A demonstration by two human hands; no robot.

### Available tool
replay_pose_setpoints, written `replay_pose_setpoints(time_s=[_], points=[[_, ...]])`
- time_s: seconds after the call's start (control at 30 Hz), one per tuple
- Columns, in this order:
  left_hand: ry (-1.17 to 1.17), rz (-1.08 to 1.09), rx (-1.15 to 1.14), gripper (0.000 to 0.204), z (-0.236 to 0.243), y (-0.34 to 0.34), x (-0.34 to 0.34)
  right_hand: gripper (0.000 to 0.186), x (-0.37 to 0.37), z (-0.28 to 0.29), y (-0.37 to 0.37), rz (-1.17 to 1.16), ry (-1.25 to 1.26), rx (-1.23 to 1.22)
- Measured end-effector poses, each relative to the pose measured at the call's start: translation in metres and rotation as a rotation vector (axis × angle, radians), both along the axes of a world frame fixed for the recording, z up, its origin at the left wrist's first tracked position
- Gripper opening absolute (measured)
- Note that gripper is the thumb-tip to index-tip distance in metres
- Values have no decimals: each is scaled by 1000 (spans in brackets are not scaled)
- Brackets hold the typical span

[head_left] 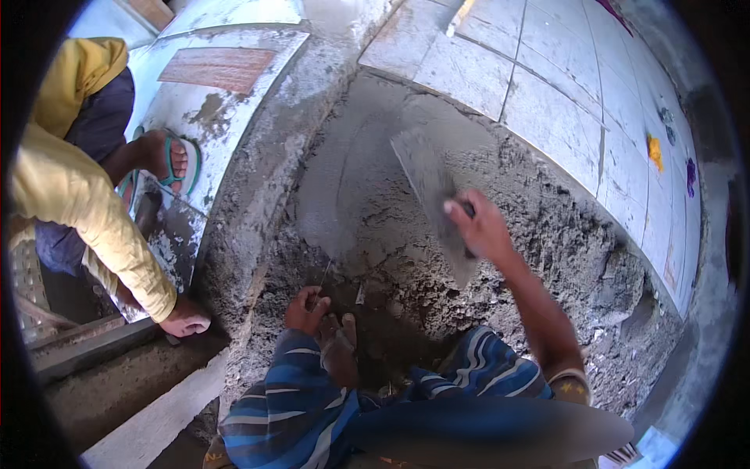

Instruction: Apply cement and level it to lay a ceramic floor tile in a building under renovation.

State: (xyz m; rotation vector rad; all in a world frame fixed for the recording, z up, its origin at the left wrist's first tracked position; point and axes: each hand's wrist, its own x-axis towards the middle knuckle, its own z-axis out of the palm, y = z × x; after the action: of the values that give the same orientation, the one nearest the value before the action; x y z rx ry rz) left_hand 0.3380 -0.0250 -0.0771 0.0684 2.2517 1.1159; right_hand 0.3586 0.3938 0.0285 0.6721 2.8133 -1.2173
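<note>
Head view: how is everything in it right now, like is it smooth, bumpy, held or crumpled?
Trowel: held, over the mortar
Right grip: closed on the trowel's handle
Left grip: fingers curled; can't tell if holding anything
Mortar: smooth upper left, lumpy on the right
Tiles: laid, smeared with grey
Orange cloth: crumpled
Brown board: lying flat
Sandal: worn
Other person's hand: curled

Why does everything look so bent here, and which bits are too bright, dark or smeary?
In the head view, the wide lens bows the right-hand floor tiles toward a black round border; there too, the upper-left tiles look nearly washed out, ground near the person's legs sinks into shade, and a bluish shape at the bottom is too blurred to identify.
</note>
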Motion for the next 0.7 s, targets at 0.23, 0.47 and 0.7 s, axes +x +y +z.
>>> replay_pose_setpoints(time_s=[0.23,0.47,0.7], points=[[64,29,81,47,6,2,10,55,-147,-28,71,186,-200,386],[-62,30,88,47,11,-9,19,54,-198,-56,73,261,-216,428],[-202,139,100,46,10,-22,8,49,-162,-34,36,307,-212,250]])
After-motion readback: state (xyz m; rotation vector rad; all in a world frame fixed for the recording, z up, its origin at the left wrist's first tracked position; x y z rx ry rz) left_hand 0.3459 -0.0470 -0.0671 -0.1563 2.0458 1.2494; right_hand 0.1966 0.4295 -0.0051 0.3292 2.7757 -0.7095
